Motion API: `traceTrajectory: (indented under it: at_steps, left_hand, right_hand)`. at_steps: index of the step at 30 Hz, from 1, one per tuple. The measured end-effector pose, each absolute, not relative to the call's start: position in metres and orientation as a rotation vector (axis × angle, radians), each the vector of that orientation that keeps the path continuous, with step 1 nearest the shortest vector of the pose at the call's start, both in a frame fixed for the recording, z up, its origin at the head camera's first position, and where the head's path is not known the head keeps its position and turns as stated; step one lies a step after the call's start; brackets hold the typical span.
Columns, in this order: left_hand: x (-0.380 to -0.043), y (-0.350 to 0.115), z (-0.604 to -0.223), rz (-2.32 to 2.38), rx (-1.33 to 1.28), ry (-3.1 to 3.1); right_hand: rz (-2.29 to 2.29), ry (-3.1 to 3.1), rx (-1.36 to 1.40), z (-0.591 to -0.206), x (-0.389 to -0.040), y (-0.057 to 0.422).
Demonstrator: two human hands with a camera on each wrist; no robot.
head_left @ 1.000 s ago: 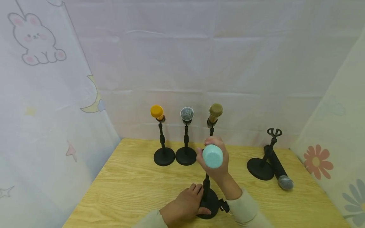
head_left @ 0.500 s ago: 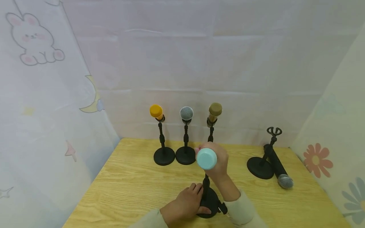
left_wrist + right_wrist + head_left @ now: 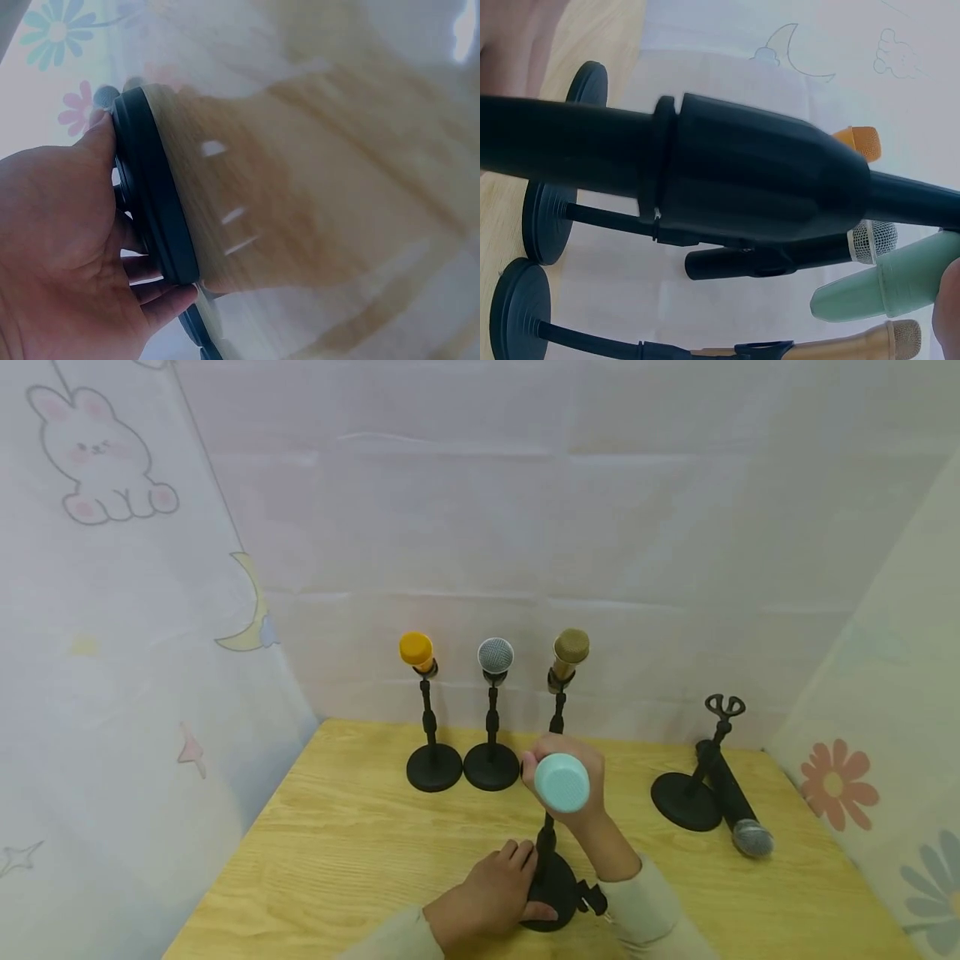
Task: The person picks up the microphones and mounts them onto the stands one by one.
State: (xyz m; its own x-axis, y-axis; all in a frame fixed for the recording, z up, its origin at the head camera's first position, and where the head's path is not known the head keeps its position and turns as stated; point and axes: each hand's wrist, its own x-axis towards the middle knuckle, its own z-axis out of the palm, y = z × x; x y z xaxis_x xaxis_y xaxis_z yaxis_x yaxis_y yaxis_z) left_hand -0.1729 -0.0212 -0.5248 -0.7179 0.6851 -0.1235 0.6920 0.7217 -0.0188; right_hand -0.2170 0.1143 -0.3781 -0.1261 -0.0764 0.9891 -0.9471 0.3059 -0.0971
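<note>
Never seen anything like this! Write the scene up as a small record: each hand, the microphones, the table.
Left grip: holds the front stand by its base
Right grip: holds the mint microphone; can't tell if clipped in
Back row: orange microphone, silver-headed microphone and gold microphone on black stands
Far right: bare stand, loose microphone lying beside it
Table: wood-grain

mint microphone (image 3: pixel 562 783): lower part hidden, head view | sleeves (image 3: pixel 648 906): cut off below

Wood-grained table (image 3: pixel 337 852) under black stands (image 3: pixel 553 893), black microphone (image 3: pixel 735 797)
</note>
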Motion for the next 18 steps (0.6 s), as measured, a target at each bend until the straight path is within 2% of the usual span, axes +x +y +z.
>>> traceTrajectory:
  at_steps: [18]
  left_hand:
    - [-0.174, -0.02, -0.52, -0.08, 1.1, 2.808]
  right_hand:
    - [1.02, -1.462, 1.028, -0.387, -0.22, 0.116]
